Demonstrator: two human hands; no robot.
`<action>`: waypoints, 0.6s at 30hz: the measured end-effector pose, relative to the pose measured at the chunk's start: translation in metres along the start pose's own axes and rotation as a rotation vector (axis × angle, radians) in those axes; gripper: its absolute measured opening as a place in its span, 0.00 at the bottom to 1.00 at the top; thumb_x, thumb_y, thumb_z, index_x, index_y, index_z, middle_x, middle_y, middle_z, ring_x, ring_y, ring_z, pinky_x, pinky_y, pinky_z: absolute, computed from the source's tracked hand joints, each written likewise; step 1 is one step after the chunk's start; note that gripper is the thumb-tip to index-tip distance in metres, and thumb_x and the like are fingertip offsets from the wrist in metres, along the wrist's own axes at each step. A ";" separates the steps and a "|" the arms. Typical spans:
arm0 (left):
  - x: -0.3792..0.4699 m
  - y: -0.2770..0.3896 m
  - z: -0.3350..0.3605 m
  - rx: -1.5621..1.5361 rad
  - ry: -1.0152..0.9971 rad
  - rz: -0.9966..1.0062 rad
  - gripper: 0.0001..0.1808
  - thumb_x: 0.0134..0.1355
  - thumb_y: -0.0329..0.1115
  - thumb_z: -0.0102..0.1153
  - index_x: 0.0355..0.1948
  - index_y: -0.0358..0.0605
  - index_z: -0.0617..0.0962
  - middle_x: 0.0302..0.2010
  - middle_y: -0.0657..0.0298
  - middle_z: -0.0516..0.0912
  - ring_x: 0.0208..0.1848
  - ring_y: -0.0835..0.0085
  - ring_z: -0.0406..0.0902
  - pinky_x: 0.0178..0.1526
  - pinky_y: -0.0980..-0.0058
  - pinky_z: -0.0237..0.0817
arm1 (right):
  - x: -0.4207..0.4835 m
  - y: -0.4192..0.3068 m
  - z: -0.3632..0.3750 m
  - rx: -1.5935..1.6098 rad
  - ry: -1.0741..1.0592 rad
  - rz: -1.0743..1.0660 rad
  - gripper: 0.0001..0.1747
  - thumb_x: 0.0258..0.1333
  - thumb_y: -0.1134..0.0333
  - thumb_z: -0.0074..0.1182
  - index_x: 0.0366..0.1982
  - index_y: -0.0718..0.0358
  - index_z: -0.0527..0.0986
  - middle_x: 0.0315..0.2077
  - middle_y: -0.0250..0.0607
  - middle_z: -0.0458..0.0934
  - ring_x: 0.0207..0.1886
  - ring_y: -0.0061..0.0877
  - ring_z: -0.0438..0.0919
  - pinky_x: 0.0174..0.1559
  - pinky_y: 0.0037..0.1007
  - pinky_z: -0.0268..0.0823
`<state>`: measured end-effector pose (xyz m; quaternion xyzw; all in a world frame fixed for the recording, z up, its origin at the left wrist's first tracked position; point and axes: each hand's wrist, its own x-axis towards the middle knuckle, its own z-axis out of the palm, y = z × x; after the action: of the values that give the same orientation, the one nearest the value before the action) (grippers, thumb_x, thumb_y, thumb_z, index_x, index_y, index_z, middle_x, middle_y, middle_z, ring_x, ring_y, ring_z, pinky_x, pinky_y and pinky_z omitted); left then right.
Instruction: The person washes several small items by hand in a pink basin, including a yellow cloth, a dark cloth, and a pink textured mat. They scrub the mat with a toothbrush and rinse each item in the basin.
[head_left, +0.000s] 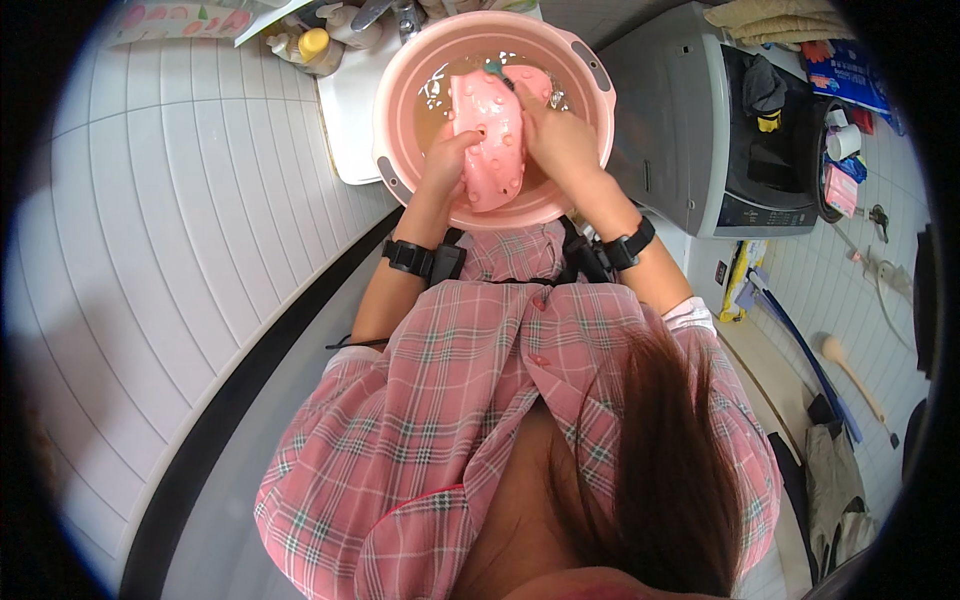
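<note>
A pink rubber slipper (487, 169), wet and studded with round bumps, is tilted over the basin. My left hand (448, 154) grips its left edge, the thumb lying across the bumpy surface. On the other side, my right hand (559, 139) holds a small brush (495, 69) with a green end and dark bristles against the slipper's upper right edge. Another pink bumpy piece (534, 81) shows behind the brush; whether it is a second slipper I cannot tell. Cloudy brownish water fills the lower part of the pink basin (397, 97).
The basin rests over a white washbasin (349, 135) with a faucet (407, 21) behind. Pump bottles (352, 26) stand at the back left. To the right is a washing machine (664, 142) with items on top. A tiled wall (172, 172) runs along the left.
</note>
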<state>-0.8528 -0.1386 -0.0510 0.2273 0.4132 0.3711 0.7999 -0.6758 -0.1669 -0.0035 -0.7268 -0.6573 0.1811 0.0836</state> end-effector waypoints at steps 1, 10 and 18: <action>-0.001 0.004 -0.001 -0.021 0.011 -0.019 0.24 0.58 0.23 0.52 0.57 0.34 0.70 0.47 0.55 0.80 0.46 0.65 0.81 0.47 0.69 0.74 | -0.002 0.003 -0.005 0.078 0.025 -0.039 0.26 0.63 0.62 0.45 0.64 0.45 0.67 0.22 0.49 0.81 0.25 0.44 0.81 0.30 0.45 0.73; -0.003 0.021 -0.004 0.064 -0.002 0.039 0.20 0.59 0.21 0.52 0.54 0.34 0.72 0.46 0.57 0.80 0.47 0.68 0.80 0.49 0.70 0.72 | -0.027 -0.009 -0.016 0.240 -0.053 -0.278 0.25 0.64 0.62 0.50 0.63 0.40 0.69 0.27 0.45 0.81 0.27 0.42 0.80 0.31 0.41 0.71; 0.003 0.014 0.006 0.109 0.063 0.125 0.18 0.58 0.20 0.53 0.52 0.35 0.74 0.44 0.60 0.81 0.46 0.71 0.79 0.48 0.72 0.71 | -0.022 -0.010 -0.010 0.186 -0.065 -0.262 0.26 0.63 0.62 0.49 0.63 0.38 0.68 0.22 0.45 0.80 0.23 0.43 0.79 0.27 0.42 0.71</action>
<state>-0.8520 -0.1279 -0.0398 0.2841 0.4426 0.4041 0.7484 -0.6830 -0.1861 0.0123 -0.6176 -0.7293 0.2521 0.1524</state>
